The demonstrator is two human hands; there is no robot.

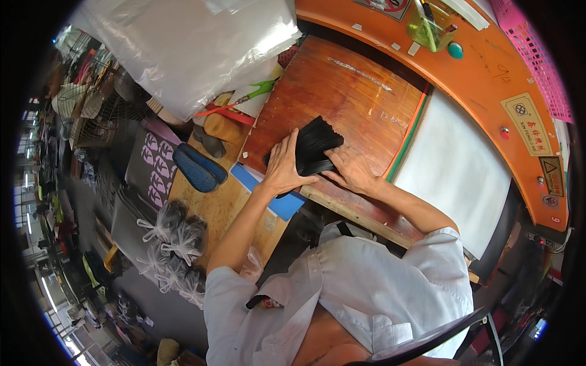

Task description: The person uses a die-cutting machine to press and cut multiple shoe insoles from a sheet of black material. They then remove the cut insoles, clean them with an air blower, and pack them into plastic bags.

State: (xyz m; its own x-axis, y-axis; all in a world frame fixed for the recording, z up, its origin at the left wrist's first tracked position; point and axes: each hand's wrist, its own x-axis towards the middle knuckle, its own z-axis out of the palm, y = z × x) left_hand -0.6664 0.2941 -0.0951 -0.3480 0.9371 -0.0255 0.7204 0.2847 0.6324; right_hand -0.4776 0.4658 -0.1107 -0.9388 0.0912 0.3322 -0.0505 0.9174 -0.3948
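Note:
Both my hands grip a thick bundle of thin black pieces [314,146], its ridged layers fanning toward the far end. My left hand [282,165] is wrapped along the bundle's left side, with the thumb reaching under its near edge. At the right side, the fingers of my right hand [353,169] press on the near right corner. The bundle is over the near left part of a reddish-brown wooden board [342,73]. What the pieces are made of, I cannot tell for certain.
An orange machine [470,73] arches along the far right, beside a white sheet [455,174]. At left are blue soles [195,168], a tan roll [223,127], a green-handled tool [261,89] and tied plastic bags [183,244]. Clear plastic sheeting [195,55] covers the far left.

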